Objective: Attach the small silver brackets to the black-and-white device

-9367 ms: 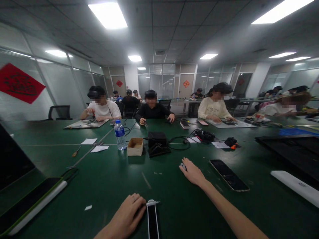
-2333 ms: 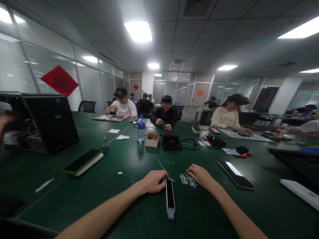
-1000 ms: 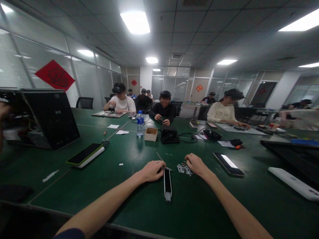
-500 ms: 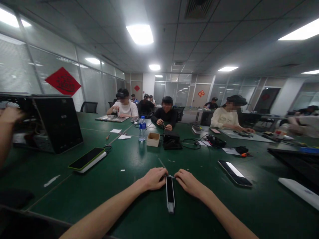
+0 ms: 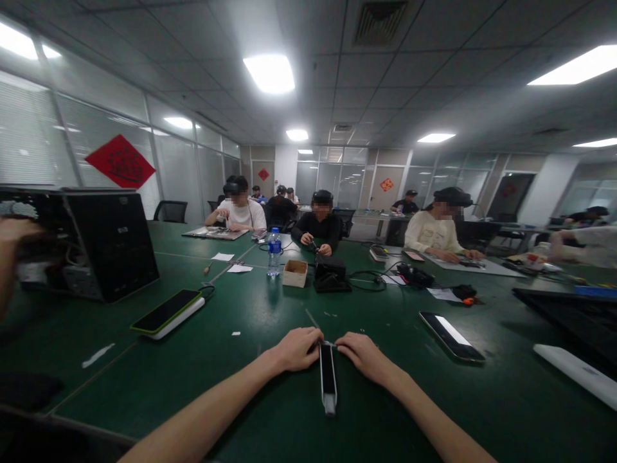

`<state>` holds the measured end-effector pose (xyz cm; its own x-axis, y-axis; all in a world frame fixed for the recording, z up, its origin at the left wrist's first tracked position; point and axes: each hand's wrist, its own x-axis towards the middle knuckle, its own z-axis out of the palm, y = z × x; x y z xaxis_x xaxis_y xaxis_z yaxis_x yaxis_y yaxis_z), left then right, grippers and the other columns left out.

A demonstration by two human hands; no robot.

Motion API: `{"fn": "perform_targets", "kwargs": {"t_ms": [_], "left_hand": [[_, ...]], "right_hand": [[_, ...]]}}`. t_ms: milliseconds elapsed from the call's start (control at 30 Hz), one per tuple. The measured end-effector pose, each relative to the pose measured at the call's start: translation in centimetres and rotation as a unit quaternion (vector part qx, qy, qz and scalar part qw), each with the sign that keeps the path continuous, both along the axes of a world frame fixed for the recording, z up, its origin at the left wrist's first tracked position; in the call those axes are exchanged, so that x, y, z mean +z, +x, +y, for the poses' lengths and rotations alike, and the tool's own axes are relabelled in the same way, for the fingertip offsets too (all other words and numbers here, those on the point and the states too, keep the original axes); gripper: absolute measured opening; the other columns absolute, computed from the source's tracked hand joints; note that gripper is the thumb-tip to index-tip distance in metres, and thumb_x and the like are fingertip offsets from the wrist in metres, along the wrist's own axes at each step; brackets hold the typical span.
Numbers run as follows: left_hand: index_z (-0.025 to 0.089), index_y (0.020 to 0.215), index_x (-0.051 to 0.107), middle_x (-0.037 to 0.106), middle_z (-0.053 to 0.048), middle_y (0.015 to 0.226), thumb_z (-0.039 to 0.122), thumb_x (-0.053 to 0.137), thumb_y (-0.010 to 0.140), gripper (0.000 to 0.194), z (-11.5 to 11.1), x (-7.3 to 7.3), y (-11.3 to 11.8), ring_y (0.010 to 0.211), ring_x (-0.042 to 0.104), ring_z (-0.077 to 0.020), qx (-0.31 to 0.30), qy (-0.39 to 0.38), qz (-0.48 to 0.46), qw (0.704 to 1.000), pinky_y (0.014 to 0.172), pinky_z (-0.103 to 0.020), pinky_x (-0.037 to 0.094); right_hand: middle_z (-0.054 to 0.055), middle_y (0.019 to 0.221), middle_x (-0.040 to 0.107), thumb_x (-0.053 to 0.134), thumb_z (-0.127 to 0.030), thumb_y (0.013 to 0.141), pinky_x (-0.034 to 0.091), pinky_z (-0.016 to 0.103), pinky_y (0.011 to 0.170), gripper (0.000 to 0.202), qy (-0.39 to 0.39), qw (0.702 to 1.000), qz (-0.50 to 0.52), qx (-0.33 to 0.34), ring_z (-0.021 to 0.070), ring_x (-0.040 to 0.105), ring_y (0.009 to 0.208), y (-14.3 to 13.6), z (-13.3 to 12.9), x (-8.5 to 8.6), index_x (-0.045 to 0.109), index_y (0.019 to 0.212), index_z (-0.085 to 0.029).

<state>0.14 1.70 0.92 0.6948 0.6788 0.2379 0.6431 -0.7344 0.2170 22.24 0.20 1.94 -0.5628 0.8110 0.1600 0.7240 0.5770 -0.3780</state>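
Observation:
A slim white device with a long black face [image 5: 328, 376] lies lengthwise on the green table [image 5: 231, 399], its narrow tip toward me. My left hand [image 5: 299, 348] rests at the far left end of the device, fingers curled together and touching it. From the other side, my right hand [image 5: 365, 352] reaches the same far end with bent fingers close together at its edge. Whatever small part lies between the fingertips is too small to make out.
Beyond my hands are a small open box [image 5: 295, 274], a water bottle [image 5: 274, 253] and a black stand [image 5: 331, 276]. A green-edged phone [image 5: 168, 311] lies left, another phone [image 5: 451, 335] right. An open computer case [image 5: 110, 244] stands far left. People sit across the table.
The view has shifted very slightly. My hands and the slim device keep the same positions relative to each other.

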Motion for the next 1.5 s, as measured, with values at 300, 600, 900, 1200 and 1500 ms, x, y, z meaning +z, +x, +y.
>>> {"fn": "perform_targets", "kwargs": {"t_ms": [300, 600, 900, 1200, 1500], "left_hand": [[0.020, 0.102, 0.051, 0.061, -0.004, 0.095, 0.020, 0.045, 0.085, 0.018, 0.1, -0.1, 0.0, 0.085, 0.059, -0.0176, -0.001, -0.004, -0.002, 1.000, 0.076, -0.026, 0.045], [0.020, 0.101, 0.051, 0.062, -0.003, 0.094, 0.021, 0.045, 0.086, 0.016, 0.0, 0.0, -0.1, 0.083, 0.059, -0.0174, -0.006, 0.001, -0.006, 1.000, 0.073, -0.026, 0.045], [0.019, 0.103, 0.053, 0.062, -0.004, 0.095, 0.019, 0.046, 0.085, 0.020, 0.3, -0.5, -0.2, 0.084, 0.060, -0.0170, -0.019, 0.009, -0.013, 1.000, 0.075, -0.025, 0.046], [0.021, 0.117, 0.059, 0.063, -0.004, 0.096, 0.019, 0.045, 0.088, 0.033, 0.7, -0.8, -0.4, 0.085, 0.061, -0.0167, -0.036, 0.041, 0.009, 0.998, 0.078, -0.024, 0.046], [0.022, 0.123, 0.057, 0.062, -0.005, 0.099, 0.019, 0.045, 0.091, 0.034, 0.9, -0.9, -0.7, 0.086, 0.060, -0.0146, -0.079, 0.000, -0.050, 0.996, 0.078, -0.022, 0.046]], "right_hand": [[0.006, 0.099, 0.066, 0.040, -0.028, 0.095, 0.045, 0.028, 0.085, 0.030, 0.015, 0.999, 0.035, 0.015, 0.0172, 0.060, 0.092, 0.5, 0.6, -0.8, 0.067, 0.104, -0.019], [0.005, 0.098, 0.067, 0.045, -0.027, 0.093, 0.046, 0.026, 0.083, 0.027, 0.013, 0.997, 0.069, 0.025, 0.0158, 0.061, 0.090, 0.7, 0.6, -1.1, 0.068, 0.105, -0.019], [0.004, 0.093, 0.070, 0.055, -0.023, 0.088, 0.048, 0.025, 0.080, 0.021, 0.008, 0.993, 0.114, 0.014, 0.0152, 0.063, 0.086, 0.6, 0.8, -1.6, 0.071, 0.099, -0.019], [0.006, 0.087, 0.071, 0.057, -0.024, 0.086, 0.050, 0.028, 0.077, 0.016, 0.057, 0.993, 0.093, 0.034, 0.0172, 0.064, 0.083, 0.8, 1.4, -2.4, 0.072, 0.091, -0.017], [0.004, 0.088, 0.071, 0.056, -0.020, 0.085, 0.051, 0.026, 0.077, 0.016, 0.015, 0.989, 0.141, 0.031, 0.0156, 0.065, 0.082, 0.9, 0.6, -1.1, 0.072, 0.091, -0.019]]}}
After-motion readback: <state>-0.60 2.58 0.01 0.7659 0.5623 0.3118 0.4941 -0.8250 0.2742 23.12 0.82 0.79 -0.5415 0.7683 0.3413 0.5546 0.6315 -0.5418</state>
